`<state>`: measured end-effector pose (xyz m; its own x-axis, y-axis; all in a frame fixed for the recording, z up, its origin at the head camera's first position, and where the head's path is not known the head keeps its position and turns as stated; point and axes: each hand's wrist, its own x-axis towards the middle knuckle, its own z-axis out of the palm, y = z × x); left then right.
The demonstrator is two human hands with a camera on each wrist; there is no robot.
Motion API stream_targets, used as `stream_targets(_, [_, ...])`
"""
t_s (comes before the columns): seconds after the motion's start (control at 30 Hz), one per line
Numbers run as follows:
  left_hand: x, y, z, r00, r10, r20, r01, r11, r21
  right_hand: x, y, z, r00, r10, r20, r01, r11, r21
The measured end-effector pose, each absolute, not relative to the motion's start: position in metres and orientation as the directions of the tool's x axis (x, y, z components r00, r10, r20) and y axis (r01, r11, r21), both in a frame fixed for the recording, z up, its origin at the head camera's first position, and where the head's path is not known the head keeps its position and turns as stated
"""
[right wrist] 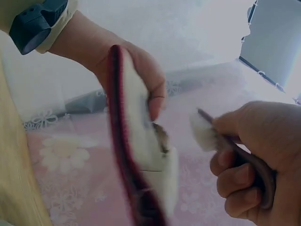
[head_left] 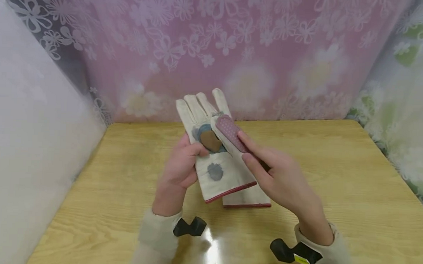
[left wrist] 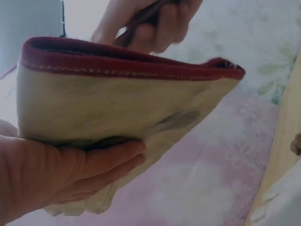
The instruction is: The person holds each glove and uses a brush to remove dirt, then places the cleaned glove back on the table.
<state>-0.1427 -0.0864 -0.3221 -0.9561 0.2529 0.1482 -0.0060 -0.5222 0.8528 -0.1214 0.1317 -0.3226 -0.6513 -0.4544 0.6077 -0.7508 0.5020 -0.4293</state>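
Glove sits in left fingers, brush in right fingers.

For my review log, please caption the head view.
Left hand holding a grey-marked white glove with red trim, right hand holding a pink dotted brush, above a table.

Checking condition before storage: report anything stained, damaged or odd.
The cream fabric glove with red trim in the left hand has a round grey blotch on its cuff and, above, a brown patch edged blue-grey; both stand out against the pale fabric. The brown's cause is unclear.
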Motion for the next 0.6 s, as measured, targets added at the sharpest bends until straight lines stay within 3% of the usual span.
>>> stream_targets(0.17, [-0.148,-0.078,-0.32,-0.941,0.307,0.143,-0.038,-0.514,0.857,-0.145,0.128,-0.332,-0.563,-0.441,0.699,-0.799,0.504,-0.326])
stream_targets(0.33, [-0.148,-0.08,-0.322,-0.943,0.311,0.116,-0.059,-0.501,0.864,-0.154,0.131,-0.34,-0.479,-0.372,0.795,-0.843,0.448,-0.298])
stream_targets(0.6, [-0.151,-0.076,-0.319,-0.935,0.338,0.112,-0.068,-0.479,0.875,-0.152,0.132,-0.34,-0.471,-0.373,0.799,-0.846,0.449,-0.289])
